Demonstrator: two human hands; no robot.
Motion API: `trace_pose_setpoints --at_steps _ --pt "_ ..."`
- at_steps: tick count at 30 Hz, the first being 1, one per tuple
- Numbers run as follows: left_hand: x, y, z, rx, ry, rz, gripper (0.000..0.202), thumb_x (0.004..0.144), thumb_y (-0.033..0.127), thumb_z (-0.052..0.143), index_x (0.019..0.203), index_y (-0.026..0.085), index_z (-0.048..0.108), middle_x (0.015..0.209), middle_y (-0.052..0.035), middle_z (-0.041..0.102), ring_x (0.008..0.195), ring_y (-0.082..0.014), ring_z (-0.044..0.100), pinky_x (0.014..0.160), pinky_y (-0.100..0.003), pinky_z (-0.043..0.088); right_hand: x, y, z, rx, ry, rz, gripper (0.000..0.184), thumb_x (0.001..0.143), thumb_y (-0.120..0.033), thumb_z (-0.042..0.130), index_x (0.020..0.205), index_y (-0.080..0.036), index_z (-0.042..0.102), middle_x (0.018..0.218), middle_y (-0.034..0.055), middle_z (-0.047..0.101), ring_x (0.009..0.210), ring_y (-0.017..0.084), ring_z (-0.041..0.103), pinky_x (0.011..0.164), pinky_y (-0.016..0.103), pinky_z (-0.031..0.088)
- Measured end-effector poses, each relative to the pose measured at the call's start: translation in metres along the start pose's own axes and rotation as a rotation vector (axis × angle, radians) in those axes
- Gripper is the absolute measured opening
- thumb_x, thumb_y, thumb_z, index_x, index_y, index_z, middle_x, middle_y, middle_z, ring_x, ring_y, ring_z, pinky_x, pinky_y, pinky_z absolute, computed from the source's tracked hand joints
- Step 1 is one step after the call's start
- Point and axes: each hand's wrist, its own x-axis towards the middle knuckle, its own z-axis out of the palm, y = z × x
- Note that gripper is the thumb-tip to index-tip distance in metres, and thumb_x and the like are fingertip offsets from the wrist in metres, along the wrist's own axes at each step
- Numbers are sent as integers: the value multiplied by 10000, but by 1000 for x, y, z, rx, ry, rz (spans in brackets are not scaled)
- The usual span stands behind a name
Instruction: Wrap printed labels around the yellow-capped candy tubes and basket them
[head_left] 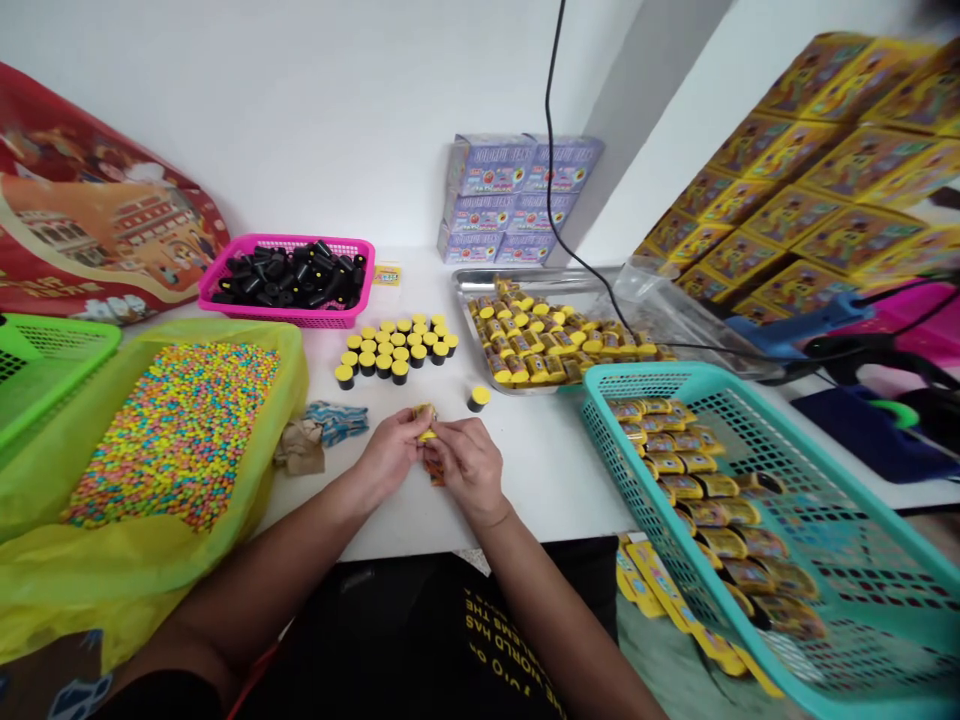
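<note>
Both hands meet mid-frame, low over the white table [540, 460]. Left hand [394, 450]: thumb and fingers closed in a pinch on a small yellow piece [427, 436]. Right hand [476, 466]: fingertips also pinched closed on the same piece, from the right. Piece sits between the fingertips, near frame centre, mostly covered; can't tell what it is. Orange printed bit [434, 471] shows just under the fingers; can't tell if it's joined to the piece

One yellow-topped black canister [478, 399] stands alone just above the right hand; cluster of similar canisters [385, 348] upright, up and left of it. Crumpled striped blue-and-white wrapper [341, 422] and brown scrap [301, 447] lie left of the left hand. Yellow-lined tub [291, 365] of coloured candies [180, 430] at frame left, teal basket [855, 540] with wrapped canisters [724, 542] lower right
</note>
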Motion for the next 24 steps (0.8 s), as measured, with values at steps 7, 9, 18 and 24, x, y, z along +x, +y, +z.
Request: trace_pose_setpoints --at_steps 7,9,18,24 --pt "-1 3 -2 95 -187 -41 381 746 386 753 984 101 670 785 -108 698 689 -215 663 629 -322 518 5 0 -8 92 -53 239 432 805 -404 713 1180 -212 616 921 58 639 826 206 603 744 370 534" --pt "-2 4 -1 74 -194 -39 417 736 357 765 1054 110 655 781 -101 700 720 -231 674 658 -339 527 6 0 -9 117 -75 255 431 802 -419 703 1168 -207 619 883 43 622 802 198 595 725 356 526" --pt "-6 3 3 60 -137 -115 448 718 333 782 1098 140 645 881 -91 695 752 -214 680 643 -315 532 5 -4 -14 64 -39 127 312 854 -373 649 1097 -181 610 809 37 594 743 185 558 670 338 504" --pt "-3 0 2 176 21 -53 360 653 392 824 780 142 597 712 -46 652 613 -181 642 535 -275 491 3 0 -8 -38 -53 105 352 838 -389 669 1115 -184 601 871 65 642 781 202 595 690 351 533"
